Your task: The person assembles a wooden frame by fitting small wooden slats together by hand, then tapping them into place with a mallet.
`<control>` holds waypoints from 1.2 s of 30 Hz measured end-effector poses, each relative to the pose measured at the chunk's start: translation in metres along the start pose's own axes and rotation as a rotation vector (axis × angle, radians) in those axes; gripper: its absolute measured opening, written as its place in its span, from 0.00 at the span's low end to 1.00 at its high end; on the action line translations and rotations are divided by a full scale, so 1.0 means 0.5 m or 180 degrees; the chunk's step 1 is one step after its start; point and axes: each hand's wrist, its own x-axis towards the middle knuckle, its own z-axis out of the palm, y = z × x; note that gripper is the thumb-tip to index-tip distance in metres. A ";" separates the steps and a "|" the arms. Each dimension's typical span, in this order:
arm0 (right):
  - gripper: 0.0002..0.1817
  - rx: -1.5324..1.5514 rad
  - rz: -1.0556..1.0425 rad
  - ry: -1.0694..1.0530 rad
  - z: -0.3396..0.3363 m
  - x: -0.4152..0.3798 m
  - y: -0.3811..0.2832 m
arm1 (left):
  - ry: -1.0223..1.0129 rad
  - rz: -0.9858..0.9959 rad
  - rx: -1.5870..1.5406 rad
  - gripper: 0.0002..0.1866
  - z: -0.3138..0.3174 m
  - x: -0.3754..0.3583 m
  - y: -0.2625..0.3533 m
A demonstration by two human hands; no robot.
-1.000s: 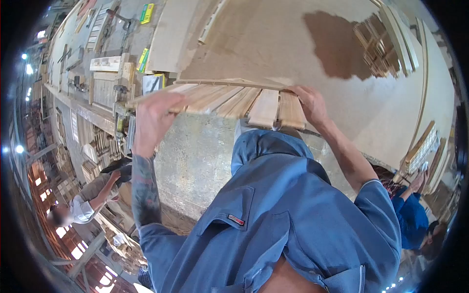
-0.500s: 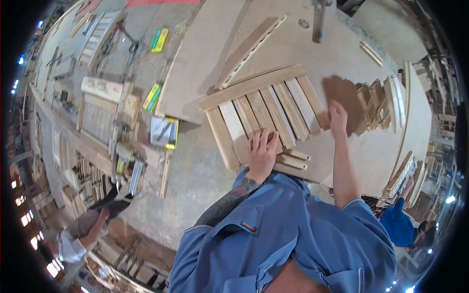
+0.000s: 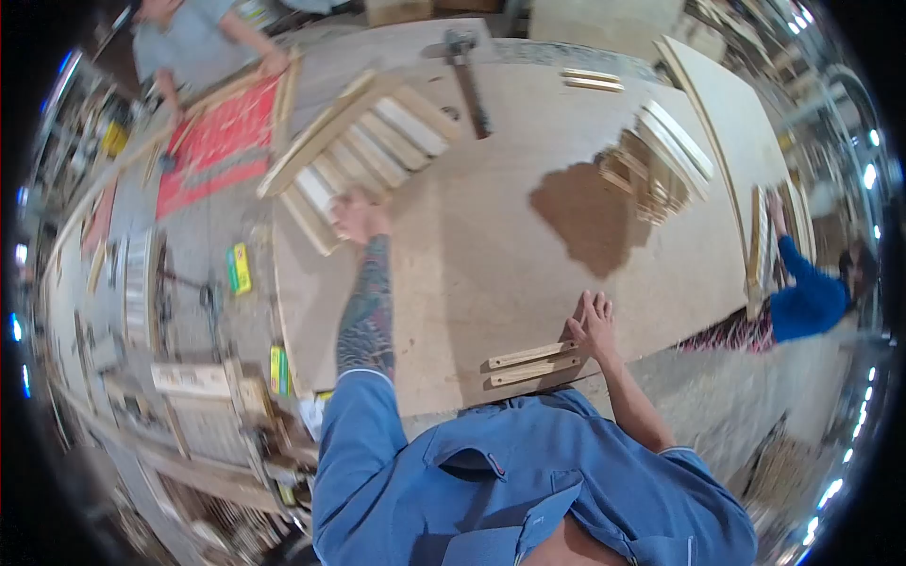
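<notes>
A slatted wooden panel [image 3: 363,137] lies flat at the far left of a big plywood tabletop [image 3: 491,274]. My left hand [image 3: 359,215] is stretched out to it, fingers resting on its near edge, not wrapped around it. My right hand [image 3: 590,323] lies flat on the tabletop near the front edge, fingers extended, holding nothing. Just left of that hand lie two short wooden strips [image 3: 533,363], side by side.
A long-handled tool [image 3: 467,71] and two small strips [image 3: 592,80] lie at the table's far side, with a pile of wood pieces [image 3: 651,160] beside a dark stain [image 3: 590,217]. One person in blue [image 3: 802,300] handles boards at right. Another works by a red mat [image 3: 222,141].
The panel, held up in both hands a second ago, was laid on the table and now sits farther left. My right hand has left it and come down near the front edge.
</notes>
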 end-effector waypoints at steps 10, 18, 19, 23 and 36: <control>0.45 0.0331 -0.0098 0.0258 -0.033 -0.040 -0.015 | -0.0880 0.1212 0.0077 0.48 0.043 0.085 -0.038; 0.31 0.1589 -0.0428 0.0855 -0.105 -0.014 0.200 | -0.0272 0.1840 0.0411 0.40 0.027 -0.406 0.068; 0.30 0.1666 -0.0214 0.1232 -0.100 0.013 0.264 | -0.0251 0.1863 0.0429 0.40 0.025 -0.454 0.082; 0.29 0.2276 0.1152 0.2007 -0.165 0.128 0.566 | -0.0353 0.1834 0.0457 0.38 0.005 -0.591 0.125; 0.43 0.1864 0.3657 0.3900 -0.377 0.378 1.096 | -0.1014 0.1076 0.1159 0.40 0.033 -0.690 0.289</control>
